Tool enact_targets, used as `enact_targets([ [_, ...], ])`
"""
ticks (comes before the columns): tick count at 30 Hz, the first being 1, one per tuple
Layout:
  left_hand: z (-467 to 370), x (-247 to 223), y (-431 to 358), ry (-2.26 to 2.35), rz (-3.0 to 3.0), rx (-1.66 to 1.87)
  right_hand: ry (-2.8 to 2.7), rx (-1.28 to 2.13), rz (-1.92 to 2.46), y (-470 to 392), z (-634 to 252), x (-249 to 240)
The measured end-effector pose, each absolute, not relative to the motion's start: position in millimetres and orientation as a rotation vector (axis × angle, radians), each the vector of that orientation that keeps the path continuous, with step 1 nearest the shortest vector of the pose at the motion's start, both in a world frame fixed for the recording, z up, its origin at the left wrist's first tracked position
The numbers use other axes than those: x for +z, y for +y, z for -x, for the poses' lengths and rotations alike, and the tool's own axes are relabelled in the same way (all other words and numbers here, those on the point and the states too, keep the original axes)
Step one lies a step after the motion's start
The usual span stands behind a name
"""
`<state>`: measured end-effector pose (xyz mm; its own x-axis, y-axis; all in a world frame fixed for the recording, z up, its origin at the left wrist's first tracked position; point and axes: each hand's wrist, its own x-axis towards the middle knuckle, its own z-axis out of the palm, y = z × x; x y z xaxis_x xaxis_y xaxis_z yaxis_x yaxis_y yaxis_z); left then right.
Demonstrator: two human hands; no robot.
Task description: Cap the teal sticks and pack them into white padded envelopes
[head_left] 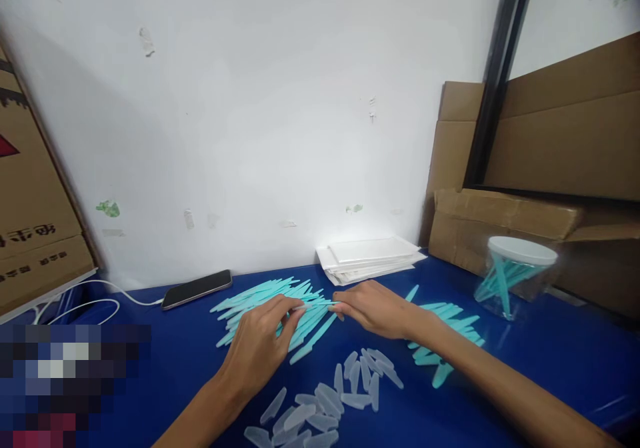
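we pinch one slim turquoise piece (pixel 321 303) level between our hands: the left hand (pixel 267 325) has thumb and forefinger pressed together at its near-left end, the right hand (pixel 375 308) pinches the other end. we cannot tell whether a translucent sleeve sits in either pinch. the turquoise heap (pixel 257 303) spreads under and beyond our left hand; the loose translucent sleeves (pixel 329 400) lie nearer us, below the gap between our hands; the smaller turquoise pile (pixel 453 315) lies to the right of our right hand, partly behind its forearm. we judge this step to be two-handed fitting or adjusting at the fingertips. the move calls for both pinches in line, with light, even pressure so the thin piece does not bend.
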<state>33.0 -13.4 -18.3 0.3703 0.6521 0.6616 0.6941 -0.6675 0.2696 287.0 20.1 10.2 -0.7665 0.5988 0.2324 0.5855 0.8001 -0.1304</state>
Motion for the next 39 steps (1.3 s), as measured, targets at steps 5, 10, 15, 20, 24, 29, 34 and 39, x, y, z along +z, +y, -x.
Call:
enact_targets([
  [5,-35,-18,-15,-1.197,2.569,-1.201,-2.749,0.059,0.981,19,-283,8],
  [10,-39,-18,-18,-1.154,2.614,-1.183,-2.756,0.094,0.924,19,-282,6],
  [15,-41,-21,-21,-1.156,2.673,-1.152,-2.744,0.082,0.888,9,-277,9],
  [20,-42,-22,-22,-1.194,2.692,-1.173,-2.710,0.033,0.927,2,-273,10],
  [24,-43,-24,-23,-1.210,2.726,-1.178,-2.714,0.000,0.920,3,-272,6],
  [29,-47,-23,-25,-1.179,2.740,-1.064,-2.719,0.044,0.907,2,-270,4],
  [34,-40,-14,-19,-1.054,2.654,-0.850,-2.698,-0.032,0.904,10,-273,7],
  [39,-20,-6,-9,-1.251,2.542,-0.857,-2.625,-0.169,1.076,35,-296,10],
])
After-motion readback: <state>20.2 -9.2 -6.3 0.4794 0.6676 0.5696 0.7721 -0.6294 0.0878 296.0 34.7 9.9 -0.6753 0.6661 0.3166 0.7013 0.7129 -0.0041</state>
